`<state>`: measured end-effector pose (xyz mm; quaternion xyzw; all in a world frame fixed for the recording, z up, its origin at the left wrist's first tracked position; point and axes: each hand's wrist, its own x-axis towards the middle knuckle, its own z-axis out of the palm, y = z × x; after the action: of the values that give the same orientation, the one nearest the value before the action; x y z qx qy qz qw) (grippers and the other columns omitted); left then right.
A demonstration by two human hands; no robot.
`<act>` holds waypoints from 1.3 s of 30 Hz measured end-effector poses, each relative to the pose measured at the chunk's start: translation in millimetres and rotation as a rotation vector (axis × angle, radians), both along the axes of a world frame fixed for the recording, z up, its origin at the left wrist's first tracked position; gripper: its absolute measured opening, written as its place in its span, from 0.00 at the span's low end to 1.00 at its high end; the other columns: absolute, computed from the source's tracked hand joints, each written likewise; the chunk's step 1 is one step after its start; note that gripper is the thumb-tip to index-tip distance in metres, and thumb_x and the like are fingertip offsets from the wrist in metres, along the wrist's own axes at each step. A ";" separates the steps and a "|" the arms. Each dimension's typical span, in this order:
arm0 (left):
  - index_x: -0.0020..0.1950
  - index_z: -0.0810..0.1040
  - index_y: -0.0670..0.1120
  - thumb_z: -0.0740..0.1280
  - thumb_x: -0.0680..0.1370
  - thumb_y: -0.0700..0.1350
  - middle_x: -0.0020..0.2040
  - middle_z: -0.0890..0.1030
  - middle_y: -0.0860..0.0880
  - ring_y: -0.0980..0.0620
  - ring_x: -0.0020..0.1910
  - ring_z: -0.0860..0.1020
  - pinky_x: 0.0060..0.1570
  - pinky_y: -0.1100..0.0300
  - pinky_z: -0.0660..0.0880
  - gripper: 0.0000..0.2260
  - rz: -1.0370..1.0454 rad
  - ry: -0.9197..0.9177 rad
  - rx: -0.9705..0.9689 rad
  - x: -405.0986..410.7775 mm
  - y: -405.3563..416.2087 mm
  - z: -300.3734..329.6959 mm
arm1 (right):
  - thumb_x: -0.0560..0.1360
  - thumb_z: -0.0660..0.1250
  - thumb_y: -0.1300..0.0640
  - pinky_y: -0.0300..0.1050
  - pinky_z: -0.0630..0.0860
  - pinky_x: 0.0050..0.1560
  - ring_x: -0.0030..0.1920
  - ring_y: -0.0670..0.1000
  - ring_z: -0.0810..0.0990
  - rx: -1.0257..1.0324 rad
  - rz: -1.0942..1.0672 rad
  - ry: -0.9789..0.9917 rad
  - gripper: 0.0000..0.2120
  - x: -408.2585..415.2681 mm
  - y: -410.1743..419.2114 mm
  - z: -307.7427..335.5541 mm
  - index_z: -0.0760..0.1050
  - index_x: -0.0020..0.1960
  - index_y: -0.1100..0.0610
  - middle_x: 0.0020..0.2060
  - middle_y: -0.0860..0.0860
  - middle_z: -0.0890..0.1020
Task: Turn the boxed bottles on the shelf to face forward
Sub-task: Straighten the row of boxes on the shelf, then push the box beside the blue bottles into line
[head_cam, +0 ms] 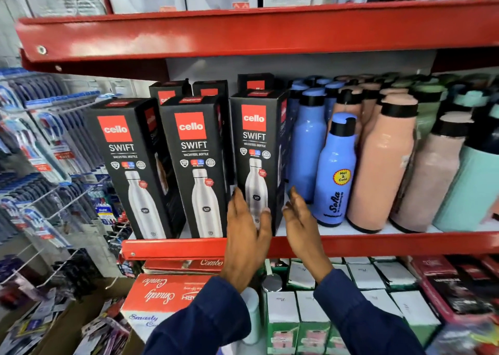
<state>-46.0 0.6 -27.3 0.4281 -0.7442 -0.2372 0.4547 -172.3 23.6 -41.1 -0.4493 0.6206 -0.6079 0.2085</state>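
While three black boxed bottles stand upright along the near edge of the red shelf [189, 246], the right boxed bottle [255, 149] sits between the two hands, its printed front with the red logo and bottle picture turned toward the camera. The middle boxed bottle [195, 165] and the left boxed bottle [129, 171] stand just beside it to the left, both also showing their fronts, the left one angled slightly. More black boxes [186, 89] stand in a row behind them, far back on the shelf.

The left hand [247, 235] lies flat against the lower front of the right box, fingers spread and extended, its grip apart and not wrapped around anything. The right hand [302, 225] is raised just beside the box's right near corner, fingers apart and loosely curved; whether it touches the box cannot be told. Both wrists come out of dark blue sleeves [359, 317].

Right of the boxes stand unboxed bottles: a blue bottle [336, 171] with a yellow sticker near the right hand, taller blue ones behind it, then pink bottles [383, 162] and pale green bottles [469, 181] farther right. Below the shelf lie a red and white carton [162, 295] and small green and white boxes [305, 308]. Toothbrush packs [40, 144] hang on wire racks to the left. An upper red shelf [243, 33] carries grey boxes.
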 end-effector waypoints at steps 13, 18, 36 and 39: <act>0.79 0.60 0.38 0.65 0.80 0.46 0.69 0.67 0.43 0.50 0.64 0.71 0.62 0.73 0.59 0.29 0.025 0.015 -0.050 -10.8 7.3 3.6 | 0.78 0.57 0.63 0.18 0.64 0.52 0.54 0.22 0.71 -0.049 0.083 0.016 0.26 -8.5 -7.8 0.1 0.65 0.73 0.48 0.58 0.30 0.73; 0.78 0.62 0.39 0.65 0.80 0.44 0.70 0.71 0.41 0.48 0.69 0.70 0.69 0.66 0.63 0.28 0.017 0.016 -0.050 -9.2 11.7 3.7 | 0.77 0.56 0.61 0.23 0.67 0.53 0.53 0.25 0.74 -0.022 0.099 0.004 0.26 -9.5 -3.0 -2.3 0.64 0.73 0.44 0.51 0.19 0.74; 0.80 0.62 0.43 0.65 0.80 0.40 0.75 0.72 0.47 0.59 0.72 0.67 0.74 0.63 0.62 0.28 0.009 0.047 -0.089 1.6 20.4 -12.0 | 0.76 0.57 0.62 0.37 0.74 0.54 0.60 0.43 0.71 0.003 0.084 0.026 0.29 -10.9 5.6 -7.5 0.62 0.74 0.43 0.48 0.34 0.83; 0.80 0.63 0.43 0.64 0.80 0.41 0.74 0.73 0.46 0.52 0.73 0.71 0.74 0.51 0.69 0.28 -0.015 0.064 -0.073 2.6 20.2 -14.4 | 0.76 0.57 0.63 0.42 0.73 0.57 0.60 0.49 0.73 0.012 0.089 0.047 0.30 -11.4 8.4 -8.2 0.61 0.75 0.43 0.49 0.48 0.83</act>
<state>-43.4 20.8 -41.7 0.3977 -0.7406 -0.2270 0.4917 -183.7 31.9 -49.3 -0.4895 0.6083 -0.5834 0.2236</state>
